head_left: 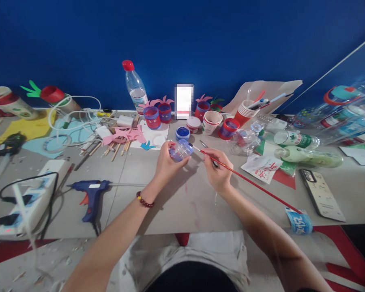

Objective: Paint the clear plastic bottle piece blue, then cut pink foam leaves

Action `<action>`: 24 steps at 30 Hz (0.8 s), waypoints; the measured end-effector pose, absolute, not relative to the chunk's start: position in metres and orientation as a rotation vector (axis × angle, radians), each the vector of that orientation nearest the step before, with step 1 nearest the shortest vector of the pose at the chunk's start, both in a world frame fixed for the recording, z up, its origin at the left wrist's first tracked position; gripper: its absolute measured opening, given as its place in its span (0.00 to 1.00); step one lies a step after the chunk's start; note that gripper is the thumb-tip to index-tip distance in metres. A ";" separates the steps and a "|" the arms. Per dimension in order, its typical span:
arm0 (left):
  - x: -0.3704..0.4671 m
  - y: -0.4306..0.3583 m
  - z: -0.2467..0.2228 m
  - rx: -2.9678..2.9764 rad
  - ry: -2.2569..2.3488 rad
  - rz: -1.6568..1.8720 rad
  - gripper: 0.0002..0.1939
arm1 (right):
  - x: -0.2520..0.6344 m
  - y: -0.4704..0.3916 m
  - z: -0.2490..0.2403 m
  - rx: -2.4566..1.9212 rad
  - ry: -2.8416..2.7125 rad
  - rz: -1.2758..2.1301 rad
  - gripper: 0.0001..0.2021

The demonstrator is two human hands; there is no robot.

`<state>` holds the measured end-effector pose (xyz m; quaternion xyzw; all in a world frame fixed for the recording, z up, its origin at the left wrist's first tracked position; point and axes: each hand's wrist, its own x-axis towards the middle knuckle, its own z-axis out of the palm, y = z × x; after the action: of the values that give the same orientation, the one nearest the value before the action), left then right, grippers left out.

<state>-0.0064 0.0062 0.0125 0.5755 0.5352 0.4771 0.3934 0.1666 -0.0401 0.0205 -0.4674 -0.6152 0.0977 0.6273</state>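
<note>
Near the middle of the table, my left hand [167, 162] grips a cut piece of clear plastic bottle [181, 150] with blue paint on part of it. My right hand [219, 168] is closed around a long red paintbrush [246, 177], its handle slanting down to the right. The brush tip is close to the right edge of the bottle piece; whether it touches, I cannot tell. Just beyond my left hand stands an open jar of blue paint [183, 132], with a pale-lidded jar [193, 124] and a paper cup [212, 122] to its right.
A blue glue gun [93, 194] and a white power strip [33, 198] lie on the left. Painted bottle pieces [152, 118] stand along the blue wall. Plastic bottles [296, 140] and a phone [321, 194] are on the right. Cables and sticks clutter the back left.
</note>
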 end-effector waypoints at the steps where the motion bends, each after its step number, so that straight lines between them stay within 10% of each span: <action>1: -0.007 0.006 0.013 1.523 1.388 1.204 0.33 | 0.166 -0.040 0.021 -1.068 -1.412 0.222 0.07; 24: -0.002 0.010 0.023 0.860 1.172 1.152 0.26 | 0.166 -0.040 0.029 -1.141 -1.408 0.226 0.06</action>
<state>-0.0025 0.0103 0.0231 0.3707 0.5057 0.4971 0.5998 0.1657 -0.0396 0.0285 -0.4945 -0.6101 0.0979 0.6112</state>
